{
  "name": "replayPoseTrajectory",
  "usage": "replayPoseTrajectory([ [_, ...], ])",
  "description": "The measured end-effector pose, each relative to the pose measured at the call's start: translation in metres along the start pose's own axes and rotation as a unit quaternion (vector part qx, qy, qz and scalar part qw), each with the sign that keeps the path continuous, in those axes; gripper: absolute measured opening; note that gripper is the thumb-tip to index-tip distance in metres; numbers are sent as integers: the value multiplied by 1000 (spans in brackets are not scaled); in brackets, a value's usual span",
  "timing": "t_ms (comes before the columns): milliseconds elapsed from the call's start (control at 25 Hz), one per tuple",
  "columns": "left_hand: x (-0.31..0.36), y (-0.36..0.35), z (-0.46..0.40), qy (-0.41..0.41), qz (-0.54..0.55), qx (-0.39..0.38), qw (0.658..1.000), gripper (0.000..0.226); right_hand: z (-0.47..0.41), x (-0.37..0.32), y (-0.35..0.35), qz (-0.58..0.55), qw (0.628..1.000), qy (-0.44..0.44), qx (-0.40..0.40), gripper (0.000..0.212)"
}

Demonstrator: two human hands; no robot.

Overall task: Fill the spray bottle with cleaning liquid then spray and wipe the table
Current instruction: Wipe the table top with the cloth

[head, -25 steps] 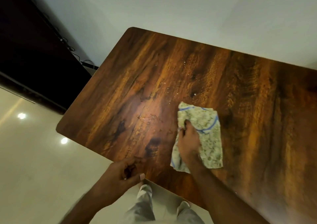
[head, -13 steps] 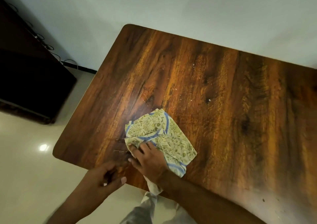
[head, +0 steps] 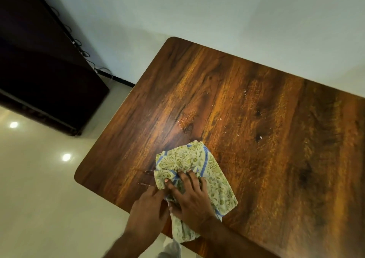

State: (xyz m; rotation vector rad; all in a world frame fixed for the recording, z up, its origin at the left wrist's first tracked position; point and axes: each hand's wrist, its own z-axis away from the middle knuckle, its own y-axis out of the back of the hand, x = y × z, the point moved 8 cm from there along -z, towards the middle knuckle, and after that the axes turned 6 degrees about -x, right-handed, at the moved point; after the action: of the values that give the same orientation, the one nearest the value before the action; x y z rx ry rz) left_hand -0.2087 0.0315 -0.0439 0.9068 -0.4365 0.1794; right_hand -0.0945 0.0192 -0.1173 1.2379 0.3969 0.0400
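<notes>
Head view:
Bench: dark wood, small droplets beyond the cloth.
Cloth: crumpled at the bench's near edge, one end hanging over it.
Right hand: flat on the cloth, fingers spread, pressing not clasping.
Left hand: at the bench's near edge, touching the cloth; grip unclear.

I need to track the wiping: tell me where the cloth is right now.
In the head view the cloth lies near the table's near-left edge, one end hanging over it, pressed under the right hand, with the left hand beside it.

cloths: 1 | tables: 1 | hands: 2 | cabinets: 1
</notes>
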Motion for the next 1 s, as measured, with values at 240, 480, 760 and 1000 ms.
replayPoseTrajectory([
  [240, 6, -11, -5, 23, -19, 2, 1000, 57, -44, 17, 24, 0, 995, -4, 102, 40],
  [480, 22, -10, -17, -3, -13, 8, 1000, 60, -105, 160, 90, 30, 979, -164, 118, 42],
  [760, 1, -13, -7, 8, 28, -20, 999, 59, 38, 388, 127, 11, 856, -475, 202, 48],
  [1000, -39, -5, 21, 52, 59, 9, 997, 55, 9, 347, 132, -68, 859, -445, 244, 54],
])
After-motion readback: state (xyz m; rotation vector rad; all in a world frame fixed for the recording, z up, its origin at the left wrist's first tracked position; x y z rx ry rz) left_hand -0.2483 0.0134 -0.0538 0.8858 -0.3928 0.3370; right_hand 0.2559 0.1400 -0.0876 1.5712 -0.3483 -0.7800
